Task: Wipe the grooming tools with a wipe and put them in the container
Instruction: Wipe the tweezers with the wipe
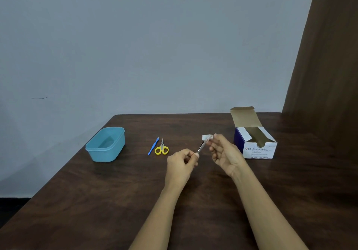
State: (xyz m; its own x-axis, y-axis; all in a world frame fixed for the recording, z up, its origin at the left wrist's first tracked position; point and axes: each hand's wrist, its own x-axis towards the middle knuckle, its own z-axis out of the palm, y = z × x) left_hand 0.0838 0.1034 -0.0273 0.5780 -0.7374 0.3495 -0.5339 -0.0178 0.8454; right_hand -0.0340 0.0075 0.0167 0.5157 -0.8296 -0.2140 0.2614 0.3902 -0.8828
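Note:
My left hand [182, 162] pinches the near end of a slim metal tool [201, 147], probably tweezers, held above the table. My right hand [222, 151] pinches a small white wipe [206, 137] folded around the tool's far tip. Yellow-handled scissors [162, 149] lie flat on the table to the left of my hands. A thin blue-handled tool [153, 146] lies right beside the scissors. The light blue plastic container [105, 145] stands open farther left, with nothing visible inside it.
An opened white and blue box of alcohol swabs [257, 145] stands at the right, flap up. The dark wooden table [96, 201] ends at a grey wall behind; a brown curtain [329, 56] hangs at the right.

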